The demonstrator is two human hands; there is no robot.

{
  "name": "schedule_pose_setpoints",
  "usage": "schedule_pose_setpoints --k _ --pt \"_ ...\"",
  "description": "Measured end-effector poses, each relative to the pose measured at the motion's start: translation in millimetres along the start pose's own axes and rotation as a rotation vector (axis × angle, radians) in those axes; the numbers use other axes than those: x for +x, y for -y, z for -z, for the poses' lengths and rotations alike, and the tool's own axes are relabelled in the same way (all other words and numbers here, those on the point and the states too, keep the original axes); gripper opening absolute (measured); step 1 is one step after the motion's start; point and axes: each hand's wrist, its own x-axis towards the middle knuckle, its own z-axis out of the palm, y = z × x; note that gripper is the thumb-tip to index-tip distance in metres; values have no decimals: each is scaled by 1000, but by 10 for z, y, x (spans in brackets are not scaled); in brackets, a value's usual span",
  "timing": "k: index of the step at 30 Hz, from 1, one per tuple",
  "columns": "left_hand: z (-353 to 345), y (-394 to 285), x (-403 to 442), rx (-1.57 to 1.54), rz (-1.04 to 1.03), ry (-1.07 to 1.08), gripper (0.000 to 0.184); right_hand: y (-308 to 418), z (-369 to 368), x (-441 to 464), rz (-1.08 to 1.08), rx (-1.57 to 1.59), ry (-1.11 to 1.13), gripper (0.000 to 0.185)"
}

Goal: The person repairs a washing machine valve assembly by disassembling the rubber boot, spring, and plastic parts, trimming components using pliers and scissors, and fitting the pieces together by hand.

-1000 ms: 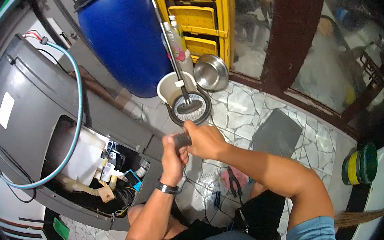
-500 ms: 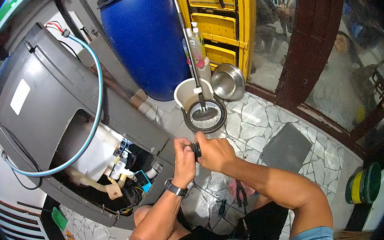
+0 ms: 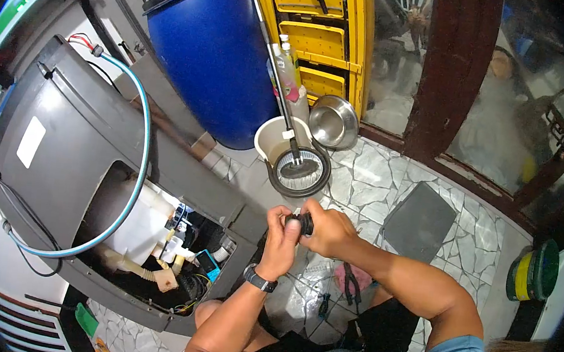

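Observation:
Both hands meet in front of me around a small black ribbed part, which looks like a rubber bellows. My left hand, with a dark wristwatch on its wrist, has fingers and thumb closed on the part's left end. On the other side, my right hand grips it, its fingers covering much of it. To the left lies a grey washing machine with an opening in its casing. Inside show a white plastic housing, pale hoses, wires and a small blue-edged box.
A blue-and-white hose loops over the machine. Ahead stand a blue barrel, a mop bucket and a metal pot. Pliers, a screwdriver and a grey panel lie on the tiled floor.
Both hands have shifted a little right and toward me with the black ribbed part, which has turned slightly in their grip. The machine and floor items have not moved.

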Motion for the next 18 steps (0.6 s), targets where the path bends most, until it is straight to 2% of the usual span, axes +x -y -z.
schedule_pose_setpoints --k 1,4,5,6,8,9,13,18 --pt "30 -104 -50 -229 171 9 30 48 14 1 -42 27 23 53" --pt "5 -25 -76 -166 173 -91 34 133 31 34 -89 46 75 50" --pt "-63 128 4 46 -90 -237 28 137 -20 51 -62 -6 86 49" --pt "-48 247 -21 46 -83 -233 28 133 -69 64 -34 -59 99 47" --pt "-38 76 32 374 -263 -273 25 114 -109 95 16 -90 69 44" --pt "-4 49 36 389 -196 -225 21 108 -109 102 36 -120 74 43" --pt "56 -60 83 522 -205 -48 16 87 -55 75 68 -194 82 39" --pt "-16 -55 69 510 -133 127 16 -79 -30 -94 108 -236 93 41"
